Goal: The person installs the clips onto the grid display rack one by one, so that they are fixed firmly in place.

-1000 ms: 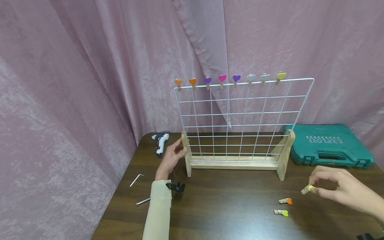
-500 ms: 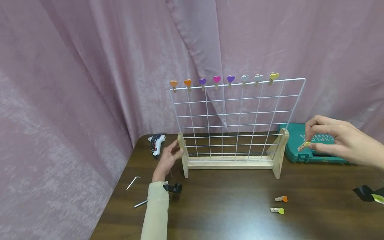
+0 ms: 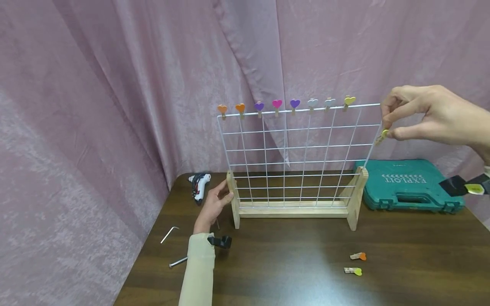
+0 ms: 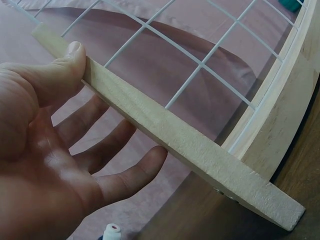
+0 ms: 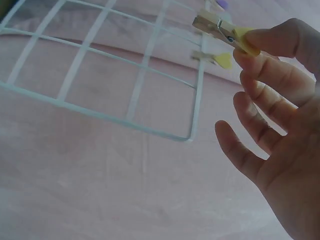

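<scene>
Between thumb and fingertip, my right hand [image 3: 432, 112] pinches a clothespin [image 5: 220, 29] by its yellow heart end, wooden tip pointing outward. It is raised beside the upper right corner of a white wire grid [image 3: 291, 161], overlapping the frame in the head view. Along the grid's top bar sit several heart clothespins in orange, purple, pink, pale blue and yellow [image 3: 349, 101]. My left hand [image 3: 215, 204] grips the left upright of the wooden stand [image 4: 170, 130], thumb on the near edge and fingers behind. An orange clothespin [image 3: 358, 256] and a yellow-green clothespin [image 3: 353, 270] lie on the table.
A green tool case [image 3: 409, 187] lies behind the stand's right side. A white glue gun [image 3: 200, 187], a hex key [image 3: 169, 233] and a metal bolt [image 3: 178, 262] are on the left of the brown table [image 3: 283, 272]. A pink curtain [image 3: 153, 85] hangs behind.
My right hand has lifted the yellow clothespin from low over the table, past the tool case, up to the grid's upper right corner. The left hand keeps its grip on the stand.
</scene>
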Tool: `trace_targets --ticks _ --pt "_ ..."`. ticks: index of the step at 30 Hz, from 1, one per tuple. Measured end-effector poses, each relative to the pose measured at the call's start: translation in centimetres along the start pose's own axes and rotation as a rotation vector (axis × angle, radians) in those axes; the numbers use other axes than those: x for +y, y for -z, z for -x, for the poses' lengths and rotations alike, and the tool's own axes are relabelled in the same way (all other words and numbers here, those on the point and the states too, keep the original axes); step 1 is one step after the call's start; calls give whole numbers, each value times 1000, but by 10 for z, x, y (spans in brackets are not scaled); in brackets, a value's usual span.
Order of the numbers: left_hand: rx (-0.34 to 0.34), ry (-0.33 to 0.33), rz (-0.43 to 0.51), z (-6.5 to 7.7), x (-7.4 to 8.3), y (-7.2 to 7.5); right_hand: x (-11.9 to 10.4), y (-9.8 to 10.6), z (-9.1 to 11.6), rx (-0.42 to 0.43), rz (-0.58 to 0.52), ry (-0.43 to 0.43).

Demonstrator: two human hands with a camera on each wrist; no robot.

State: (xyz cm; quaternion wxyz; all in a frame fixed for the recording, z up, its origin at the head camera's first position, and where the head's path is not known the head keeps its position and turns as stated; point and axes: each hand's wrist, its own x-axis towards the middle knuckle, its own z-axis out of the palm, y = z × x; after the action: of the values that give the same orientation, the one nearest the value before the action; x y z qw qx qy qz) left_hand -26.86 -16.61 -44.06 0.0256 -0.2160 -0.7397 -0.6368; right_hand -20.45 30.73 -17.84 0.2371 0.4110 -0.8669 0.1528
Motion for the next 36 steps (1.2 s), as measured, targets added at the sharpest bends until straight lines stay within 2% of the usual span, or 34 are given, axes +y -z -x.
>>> trace_targets --ticks 4,7,13,18,24,28,31,36 --pt "1 -20 -16 0 0 0 4 11 -19 -3 38 -55" --pt "5 -29 -28 1 0 0 9 18 -33 -15 75 -42" --pt "10 -17 -4 3 1 -1 21 25 -53 -36 117 40" --pt "8 -15 12 4 1 -2 27 28 -60 -38 136 70" --pt "-6 -18 -6 5 -1 -5 27 26 -66 -69 111 41" --pt "-2 -52 -37 2 -18 -2 27 23 -69 -90 102 46" --pt "7 -54 -40 0 -30 -1 27 22 -70 -111 111 35" --pt "19 -11 -1 -1 -25 -2 27 21 -71 -137 123 1"
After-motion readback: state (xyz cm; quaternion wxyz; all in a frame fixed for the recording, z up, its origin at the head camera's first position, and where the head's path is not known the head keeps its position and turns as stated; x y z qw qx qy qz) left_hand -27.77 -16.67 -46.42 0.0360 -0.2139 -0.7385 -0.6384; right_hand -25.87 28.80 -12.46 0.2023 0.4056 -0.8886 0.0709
